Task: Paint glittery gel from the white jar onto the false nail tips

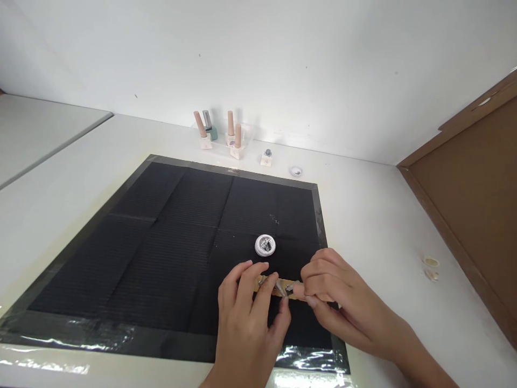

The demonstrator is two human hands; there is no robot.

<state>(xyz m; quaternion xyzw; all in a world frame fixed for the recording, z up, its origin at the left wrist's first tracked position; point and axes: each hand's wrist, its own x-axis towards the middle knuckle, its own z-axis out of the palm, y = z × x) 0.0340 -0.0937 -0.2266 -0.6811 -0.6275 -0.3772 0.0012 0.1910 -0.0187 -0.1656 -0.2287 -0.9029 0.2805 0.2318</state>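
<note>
Left hand (247, 317) at strip (288, 283), right hand (343, 293) — handle (299, 291)

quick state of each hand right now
Left hand: fingers bent over the strip, grip cannot be told.
Right hand: closed, holding a brush.

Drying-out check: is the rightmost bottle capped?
Uncapped: the rightmost bottle shows a bare neck, unlike the other bottles with tall caps.
</note>
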